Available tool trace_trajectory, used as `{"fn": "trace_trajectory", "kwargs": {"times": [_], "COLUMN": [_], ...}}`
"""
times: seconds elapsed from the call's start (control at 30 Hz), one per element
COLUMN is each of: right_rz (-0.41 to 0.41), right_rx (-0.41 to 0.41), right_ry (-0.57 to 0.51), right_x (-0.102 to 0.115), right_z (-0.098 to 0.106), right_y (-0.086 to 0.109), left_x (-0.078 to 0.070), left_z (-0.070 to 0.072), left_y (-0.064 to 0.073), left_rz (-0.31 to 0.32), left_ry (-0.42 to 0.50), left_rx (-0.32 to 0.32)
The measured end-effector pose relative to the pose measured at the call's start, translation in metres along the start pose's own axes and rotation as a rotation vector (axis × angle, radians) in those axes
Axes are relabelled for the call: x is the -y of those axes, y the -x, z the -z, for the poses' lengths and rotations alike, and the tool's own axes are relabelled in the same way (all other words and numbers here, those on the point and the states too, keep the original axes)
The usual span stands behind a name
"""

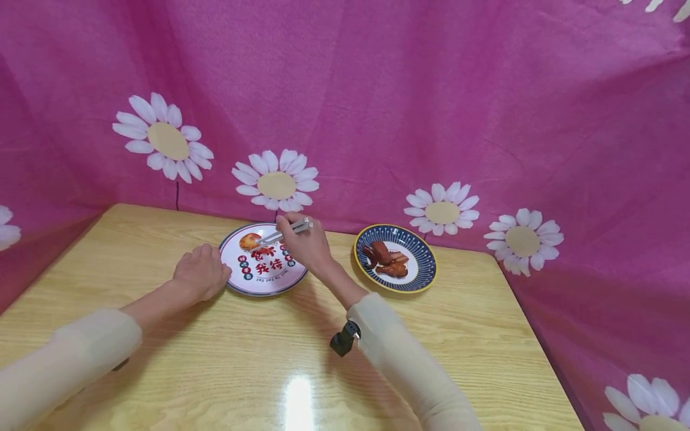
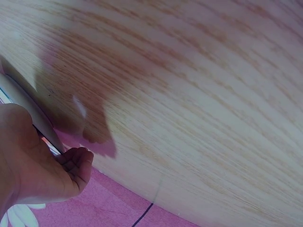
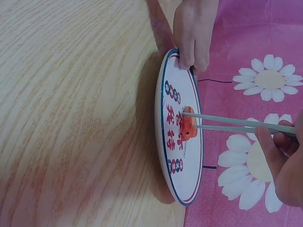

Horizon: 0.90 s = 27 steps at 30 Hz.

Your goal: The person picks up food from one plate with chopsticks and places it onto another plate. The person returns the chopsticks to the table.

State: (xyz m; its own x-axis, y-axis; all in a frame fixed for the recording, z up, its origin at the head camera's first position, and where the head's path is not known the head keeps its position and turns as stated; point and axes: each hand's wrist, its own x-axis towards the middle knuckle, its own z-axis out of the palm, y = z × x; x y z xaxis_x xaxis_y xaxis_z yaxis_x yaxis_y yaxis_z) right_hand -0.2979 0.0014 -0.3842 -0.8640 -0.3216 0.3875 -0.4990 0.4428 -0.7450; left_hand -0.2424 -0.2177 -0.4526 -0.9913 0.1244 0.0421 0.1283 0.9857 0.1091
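Note:
A white plate (image 1: 232,257) with a blue rim and red characters lies left of the table's middle. My left hand (image 1: 202,272) grips its left rim; in the left wrist view, that hand's fingers (image 2: 78,163) curl at the plate's edge (image 2: 31,101). Held in my right hand (image 1: 308,244), above the plate's right side, is a pair of metal chopsticks (image 3: 227,119). Their tips, slightly apart, touch a round orange-brown piece of food (image 3: 189,128) on the plate. Whether they clasp it firmly I cannot tell.
Right of the white plate, a blue-patterned dish (image 1: 426,263) with a yellow rim holds several brown pieces of meat (image 1: 392,269), among them a drumstick. Both stand near the back of the wooden table (image 1: 242,359). A pink cloth (image 1: 366,120) with white flowers hangs behind.

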Motion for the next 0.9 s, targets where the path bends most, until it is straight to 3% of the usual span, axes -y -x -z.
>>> {"fn": "trace_trajectory", "kwargs": {"times": [0.47, 0.9], "right_rz": [-0.028, -0.031], "right_rx": [0.004, -0.070], "right_ry": [0.001, -0.032], "right_x": [0.001, -0.003], "right_z": [0.002, 0.013], "right_y": [-0.006, 0.000], "left_x": [0.000, -0.003], "left_z": [0.001, 0.003], "left_y": [-0.001, -0.001], "left_rz": [0.017, 0.024], "left_ry": [0.008, 0.005], "left_rx": [-0.005, 0.007]}}
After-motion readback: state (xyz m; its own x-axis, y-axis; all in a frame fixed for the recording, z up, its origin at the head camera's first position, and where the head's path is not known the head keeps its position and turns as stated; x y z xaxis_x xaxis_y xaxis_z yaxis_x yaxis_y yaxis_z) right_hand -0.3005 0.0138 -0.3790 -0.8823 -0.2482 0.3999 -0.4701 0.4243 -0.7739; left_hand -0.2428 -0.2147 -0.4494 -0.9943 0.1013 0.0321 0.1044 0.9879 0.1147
